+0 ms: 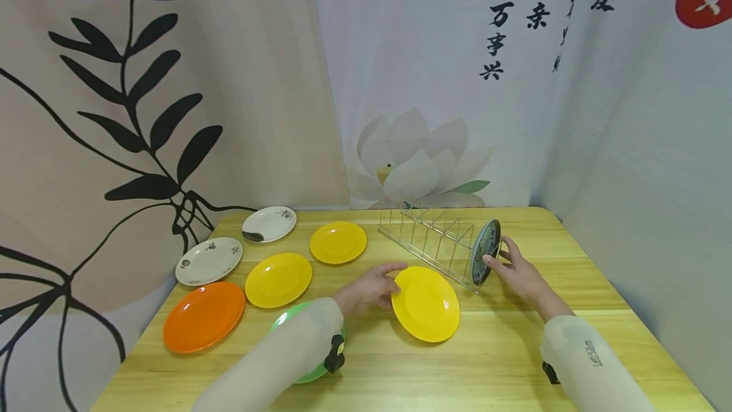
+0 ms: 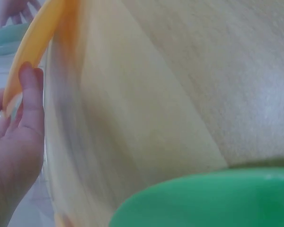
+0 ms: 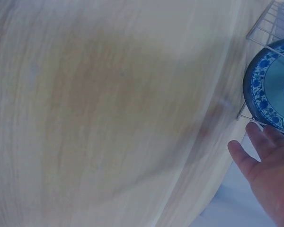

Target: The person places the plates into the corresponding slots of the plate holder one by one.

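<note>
My left hand [image 1: 368,289] pinches a yellow plate [image 1: 426,304] by its left rim and holds it tilted over the table. In the left wrist view the plate [image 2: 34,40] appears edge-on between thumb and fingers. A blue-and-white patterned plate [image 1: 485,253] stands upright in the right end slot of a wire dish rack [image 1: 426,240]. Right beside it is my right hand [image 1: 521,275], thumb at the plate's rim. The right wrist view shows its fingers [image 3: 258,142] spread and loosely extended at the rack's end wire, just below the patterned plate [image 3: 270,90].
Left of the rack lie two more yellow plates [image 1: 338,242], an orange plate [image 1: 204,317] and two white patterned plates [image 1: 208,262]. A green plate [image 1: 313,374] sits partly hidden under my left forearm. Curtains hang behind the wooden table [image 1: 492,361].
</note>
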Available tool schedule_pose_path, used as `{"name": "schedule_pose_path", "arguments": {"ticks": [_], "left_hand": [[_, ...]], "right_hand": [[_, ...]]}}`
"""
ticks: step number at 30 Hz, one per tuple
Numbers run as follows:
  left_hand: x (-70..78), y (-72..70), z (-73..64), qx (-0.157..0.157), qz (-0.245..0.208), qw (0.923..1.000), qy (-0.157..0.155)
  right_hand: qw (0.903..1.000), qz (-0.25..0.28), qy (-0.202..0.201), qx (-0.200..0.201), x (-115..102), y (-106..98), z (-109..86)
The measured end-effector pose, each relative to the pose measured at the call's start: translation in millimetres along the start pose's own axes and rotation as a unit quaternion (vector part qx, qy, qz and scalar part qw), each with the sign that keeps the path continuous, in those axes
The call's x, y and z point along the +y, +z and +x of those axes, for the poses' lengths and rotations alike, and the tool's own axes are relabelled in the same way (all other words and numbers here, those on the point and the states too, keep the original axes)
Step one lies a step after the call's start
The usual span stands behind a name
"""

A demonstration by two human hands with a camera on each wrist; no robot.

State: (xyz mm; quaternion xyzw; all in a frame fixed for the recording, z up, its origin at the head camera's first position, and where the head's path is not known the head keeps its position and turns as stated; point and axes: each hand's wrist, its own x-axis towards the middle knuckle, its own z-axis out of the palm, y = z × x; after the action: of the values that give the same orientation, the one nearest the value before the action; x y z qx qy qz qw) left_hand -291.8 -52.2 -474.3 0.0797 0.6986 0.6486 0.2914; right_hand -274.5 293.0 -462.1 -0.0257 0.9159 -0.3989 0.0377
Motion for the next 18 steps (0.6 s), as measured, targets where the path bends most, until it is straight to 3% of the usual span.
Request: {"name": "schedule_pose_path", "arguments": {"ticks": [10,18], "left_hand": [[11.2,-13.1,-5.1,-0.035,-0.074,0.9967,0.002],[16.5,-23.3,-8.7,-0.021,-0.081,0.9962,0.025]], "right_hand": [[1.0000,0.000,-0.002,0.001,0.3,0.5,-0.2],[1.0000,0.002,-0.006,0.004,0.2,0.0,0.5]]}}
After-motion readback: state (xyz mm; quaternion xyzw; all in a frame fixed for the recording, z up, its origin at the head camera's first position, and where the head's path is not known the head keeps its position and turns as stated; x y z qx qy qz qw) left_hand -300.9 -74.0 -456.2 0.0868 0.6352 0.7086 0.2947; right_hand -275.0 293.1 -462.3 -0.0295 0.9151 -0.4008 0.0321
